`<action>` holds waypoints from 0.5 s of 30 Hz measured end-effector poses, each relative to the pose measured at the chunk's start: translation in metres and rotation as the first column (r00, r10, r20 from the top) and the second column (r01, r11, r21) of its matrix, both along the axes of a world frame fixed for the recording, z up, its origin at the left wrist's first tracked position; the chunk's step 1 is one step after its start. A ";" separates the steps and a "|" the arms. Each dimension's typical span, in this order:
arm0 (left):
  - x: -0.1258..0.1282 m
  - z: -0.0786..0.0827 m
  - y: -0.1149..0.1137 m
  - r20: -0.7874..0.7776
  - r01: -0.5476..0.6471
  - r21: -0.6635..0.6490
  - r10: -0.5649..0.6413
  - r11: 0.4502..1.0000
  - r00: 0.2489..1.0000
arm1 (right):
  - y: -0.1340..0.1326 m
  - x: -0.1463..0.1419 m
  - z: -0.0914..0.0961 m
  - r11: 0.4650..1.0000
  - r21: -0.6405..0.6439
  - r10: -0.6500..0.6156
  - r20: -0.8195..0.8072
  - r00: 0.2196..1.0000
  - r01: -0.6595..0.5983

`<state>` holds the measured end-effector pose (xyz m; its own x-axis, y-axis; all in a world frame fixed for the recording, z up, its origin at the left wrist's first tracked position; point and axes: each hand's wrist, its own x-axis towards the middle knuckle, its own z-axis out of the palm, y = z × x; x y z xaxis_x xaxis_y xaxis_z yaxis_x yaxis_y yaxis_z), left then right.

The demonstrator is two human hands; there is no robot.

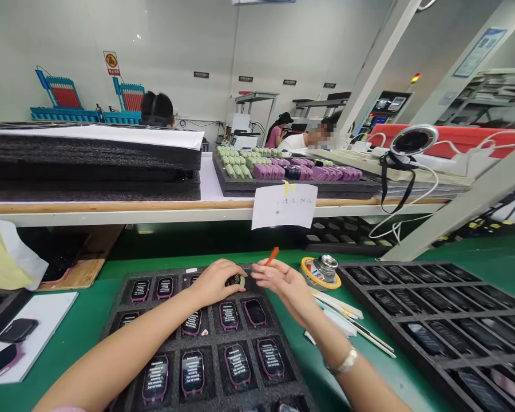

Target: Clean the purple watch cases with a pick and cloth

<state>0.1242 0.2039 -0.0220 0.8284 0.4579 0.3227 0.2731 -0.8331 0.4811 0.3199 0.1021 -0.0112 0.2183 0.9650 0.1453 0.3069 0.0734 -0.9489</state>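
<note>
My left hand (217,281) is closed around a small watch body (237,280) with a pale rim, held just above the back row of a black foam tray (124,289). The tray holds several purple-edged smartwatch bodies (237,364) in its pockets, screens up. My right hand (283,280) is beside the left one, fingers partly spread, pinching a thin orange stick (273,255) that points up and away. The fingertips of the two hands almost meet over the held watch.
A second black foam tray (433,297) with dark parts lies at the right. A tape roll with a small metal jar (323,270) and white sticks (352,320) lie between the trays. Shelf above carries foam sheets (90,160), green and purple parts (283,166), a paper note (284,206). People work beyond.
</note>
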 end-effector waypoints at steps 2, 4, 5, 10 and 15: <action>0.001 -0.001 -0.001 0.008 -0.010 -0.009 0.010 1.000 1.000 | 0.021 -0.014 -0.017 1.000 0.022 -0.002 -0.082 0.997 0.004; 0.002 -0.001 -0.002 0.008 -0.023 -0.014 0.023 1.000 1.000 | 0.036 -0.020 -0.032 0.998 0.044 -0.041 -0.133 0.990 0.048; 0.003 -0.001 -0.003 0.007 -0.029 -0.018 0.029 0.999 1.000 | 0.041 -0.021 -0.037 0.996 0.054 -0.066 -0.149 0.987 0.074; 0.005 -0.002 -0.006 0.019 -0.098 -0.069 0.100 0.993 0.995 | 0.044 -0.018 -0.052 0.988 0.070 -0.126 -0.154 0.980 0.138; 0.006 -0.004 -0.006 0.033 -0.154 -0.129 0.159 0.980 0.987 | 0.042 -0.018 -0.054 0.996 0.036 -0.076 -0.069 0.995 0.079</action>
